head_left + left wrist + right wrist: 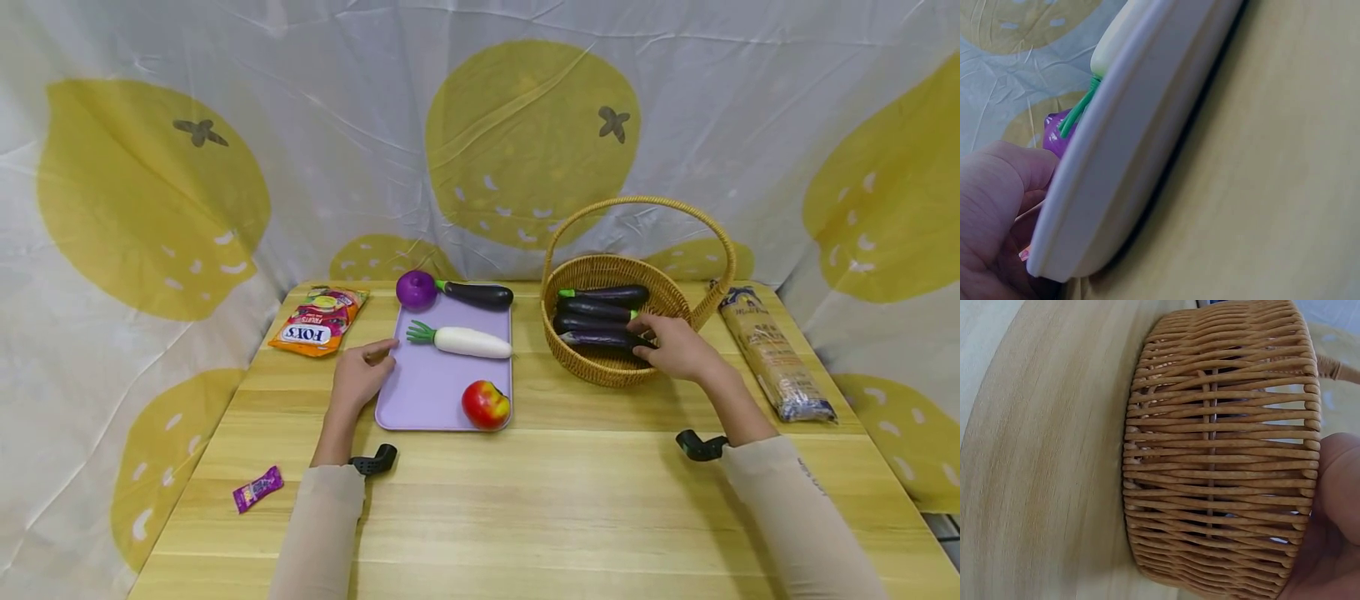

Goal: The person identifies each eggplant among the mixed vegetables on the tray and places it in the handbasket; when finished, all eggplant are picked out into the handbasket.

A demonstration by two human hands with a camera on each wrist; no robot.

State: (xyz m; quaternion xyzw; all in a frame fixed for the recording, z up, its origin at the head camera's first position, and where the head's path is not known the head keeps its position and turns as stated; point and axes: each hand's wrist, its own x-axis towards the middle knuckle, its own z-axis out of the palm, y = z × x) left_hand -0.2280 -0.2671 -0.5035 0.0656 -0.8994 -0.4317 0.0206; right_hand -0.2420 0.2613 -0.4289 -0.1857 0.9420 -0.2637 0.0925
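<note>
My right hand (675,346) reaches over the right rim of a wicker basket (592,372). Its thumb and fingers close round the right end of the nearest eggplant (600,339), hiding that end. Several dark eggplants lie side by side in the basket. In the right wrist view the basket's woven side (1229,456) covers most of the fingers. My left hand (362,375) is at the left edge of a lilac tray (420,400), relaxed fingertips right at the rim. On the tray lie a white radish (472,342), an eggplant (480,295), a purple onion (416,290) and a red-yellow fruit (486,406).
Left of the tray lies an orange FOX'S candy bag (320,321), and nearer the front a small purple wrapped candy (258,489). A long clear food package (776,354) lies right of the basket. The basket's tall handle (637,200) arches above it. A lemon-patterned cloth (360,125) hangs behind the table.
</note>
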